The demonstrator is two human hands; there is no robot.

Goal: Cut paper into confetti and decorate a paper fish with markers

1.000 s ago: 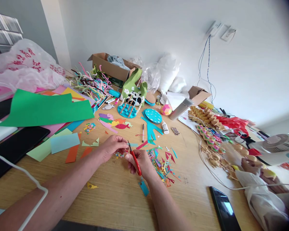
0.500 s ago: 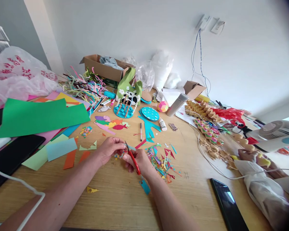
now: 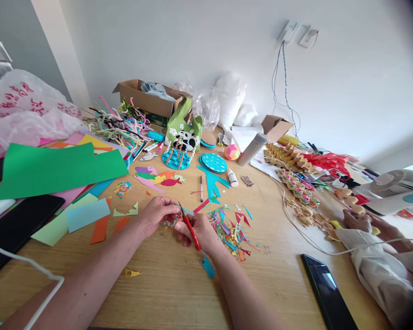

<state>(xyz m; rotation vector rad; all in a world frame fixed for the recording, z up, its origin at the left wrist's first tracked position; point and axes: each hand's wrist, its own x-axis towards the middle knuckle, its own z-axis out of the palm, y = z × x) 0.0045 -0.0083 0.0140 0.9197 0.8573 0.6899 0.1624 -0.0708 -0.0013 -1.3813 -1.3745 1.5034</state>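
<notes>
My right hand (image 3: 200, 230) is closed around red-handled scissors (image 3: 193, 236), their dark blades pointing up and away. Beside the blade tips, my left hand (image 3: 159, 213) is closed in a pinch on what looks like a small piece of paper, mostly hidden by the fingers. A bit of light blue paper (image 3: 188, 211) shows between the hands. Tiny coloured paper bits (image 3: 166, 225) lie under the fingers. To the right of my right hand spreads a pile of colourful paper scraps (image 3: 227, 231), and a blue paper piece (image 3: 207, 266) lies near my wrist.
Paper fish (image 3: 172, 181), a pen (image 3: 201, 189) and a glue bottle (image 3: 232, 178) lie beyond my hands. Coloured sheets (image 3: 60, 167) are stacked left. A grey flask (image 3: 253, 150) stands behind. At right are a phone (image 3: 326, 293), a cable and another person's hands (image 3: 359, 222).
My hands and the scissors stay almost in place. At the right, the other person's hands have shifted slightly. The view has tilted a little.
</notes>
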